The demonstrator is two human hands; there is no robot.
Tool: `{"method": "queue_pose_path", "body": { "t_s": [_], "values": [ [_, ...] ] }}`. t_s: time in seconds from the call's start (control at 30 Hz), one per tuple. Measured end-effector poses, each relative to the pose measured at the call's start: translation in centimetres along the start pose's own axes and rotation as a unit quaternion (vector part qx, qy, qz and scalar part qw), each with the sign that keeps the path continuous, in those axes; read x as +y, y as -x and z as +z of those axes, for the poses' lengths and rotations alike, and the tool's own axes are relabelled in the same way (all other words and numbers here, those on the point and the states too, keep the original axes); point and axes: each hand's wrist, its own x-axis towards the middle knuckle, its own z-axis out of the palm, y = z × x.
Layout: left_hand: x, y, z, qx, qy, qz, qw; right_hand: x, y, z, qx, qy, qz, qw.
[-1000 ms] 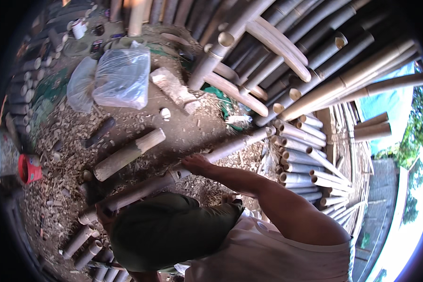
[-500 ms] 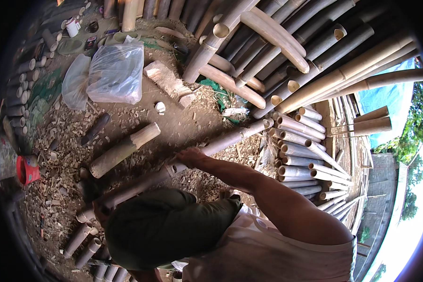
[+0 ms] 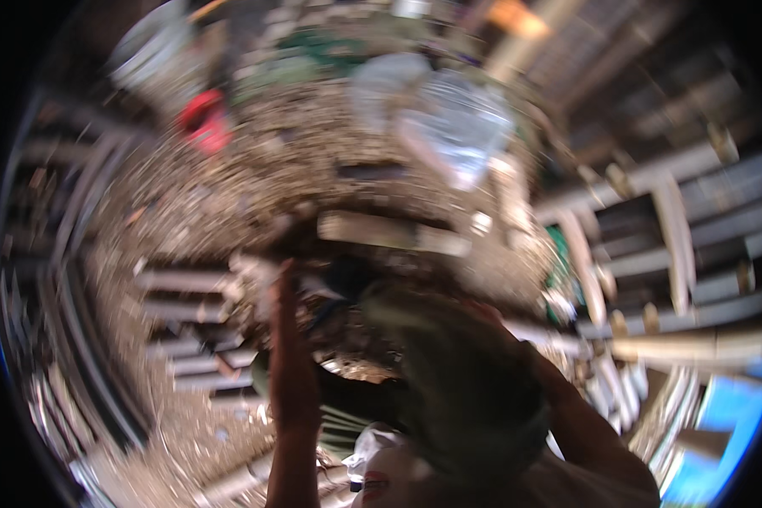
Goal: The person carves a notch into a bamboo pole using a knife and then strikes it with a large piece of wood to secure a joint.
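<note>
Light poor, everything smeared by blur; outlines soft from where I stand. Person crouched, dark green trouser leg [image 3: 474, 385] raised between the arms and masking much of the work.

Left hand [image 3: 286, 284] upright at the end of its forearm, beside a pale blurred shape [image 3: 250, 275]; cannot tell whether that is a bamboo end, nor whether the fingers are spread, pressed together or pinching. Right hand [image 3: 485, 311] mostly behind the knee, only a sliver showing; its fingers and any grip cannot be made out.

Bamboo pole [image 3: 552, 337]: a stretch shows right of the knee, slanting down to the right; its middle is lost behind the leg. Dark form [image 3: 347, 278] near the left hand, too blurred to name.

Edges: short pale-ended log [image 3: 368, 230] lies crosswise just beyond the hands. Short bamboo lengths [image 3: 186, 281] are ranked left of the left forearm, limiting room that side. Chip-strewn ground [image 3: 254, 173] stretches beyond, up to a red container [image 3: 205, 123] and a clear plastic bag [image 3: 457, 123]. Stacked bamboo [image 3: 686, 169] crowds the right; blue tarp [image 3: 728, 406] cut by the dark rim.
</note>
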Motion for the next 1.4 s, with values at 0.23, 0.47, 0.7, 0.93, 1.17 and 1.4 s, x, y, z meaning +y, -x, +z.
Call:
{"method": "queue_pose_path", "body": {
  "t_s": [0.23,0.47,0.7,0.93,1.17,1.4],
  "values": [
    [2.1,8.8,3.8,0.165,-0.08,0.11,0.977,1.7,-2.1,1.6,-0.117,0.06,0.038,0.991],
    [5.1,15.1,-6.7,0.47,-0.272,0.161,0.824,3.3,-7.8,-0.5,-0.21,0.12,0.021,0.97],
    [-1.5,18.8,-18.8,0.388,-0.225,-0.077,0.89,-11.1,-19.1,-8.1,-0.268,0.037,-0.131,0.954],
    [2.3,21.4,-3.3,0.155,0.656,0.167,0.72,-34.6,-30.3,-8.5,-0.411,-0.428,-0.23,0.771],
    [8.7,24.5,-1.2,0.332,-0.052,0.366,0.868,-39.8,-34.9,-15.0,-0.278,-0.644,-0.088,0.708],
    [-2.2,14.8,-7.6,0.477,-0.277,-0.059,0.832,-41.0,-51.5,-20.1,-0.24,-0.735,-0.019,0.634]
  ]
}}
